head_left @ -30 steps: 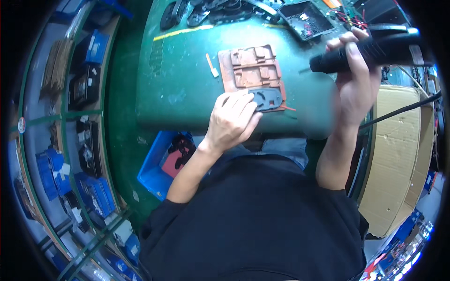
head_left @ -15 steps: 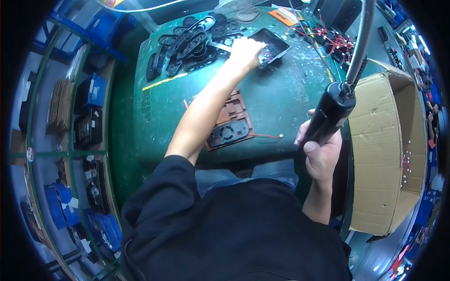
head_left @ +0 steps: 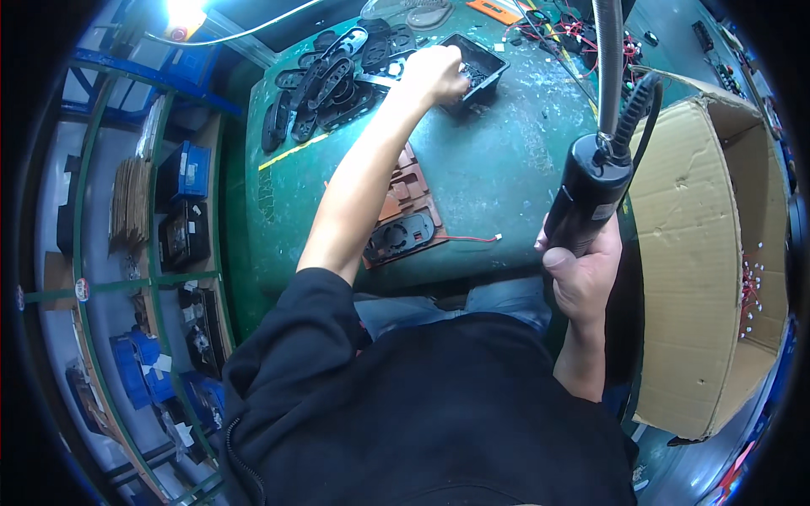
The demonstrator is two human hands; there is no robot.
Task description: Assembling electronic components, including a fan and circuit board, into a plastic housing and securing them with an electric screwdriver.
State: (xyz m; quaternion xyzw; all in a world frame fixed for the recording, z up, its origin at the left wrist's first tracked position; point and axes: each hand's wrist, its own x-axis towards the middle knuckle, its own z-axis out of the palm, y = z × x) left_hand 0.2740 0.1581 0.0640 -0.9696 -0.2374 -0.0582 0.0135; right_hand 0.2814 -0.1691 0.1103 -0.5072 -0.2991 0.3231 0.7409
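My left hand [head_left: 434,76] reaches far out over the near left side of a small black bin [head_left: 499,71] that holds tiny dark pieces. Its fingers are curled together, and whatever they pinch is hidden. In my right hand [head_left: 585,274] is a black electric screwdriver [head_left: 588,190], upright, with a coiled cable and a metal hose at its top. Under my left forearm lies a reddish-brown fixture block [head_left: 413,185], partly covered by the arm. A dark grey oval plastic housing [head_left: 400,237] sits at its near end, and a red wire with a white connector [head_left: 472,239] trails to the right.
A heap of black oval housings [head_left: 325,88] lies at the back left of the green table [head_left: 506,169]. Red wires [head_left: 582,42] are bunched at the back right. An open cardboard box [head_left: 688,253] stands right of the table; shelves with blue bins [head_left: 183,171] stand left.
My left hand stays at the bin, its fingers now curled lower at its near side. The screwdriver remains in my right hand. The whole view has shifted slightly.
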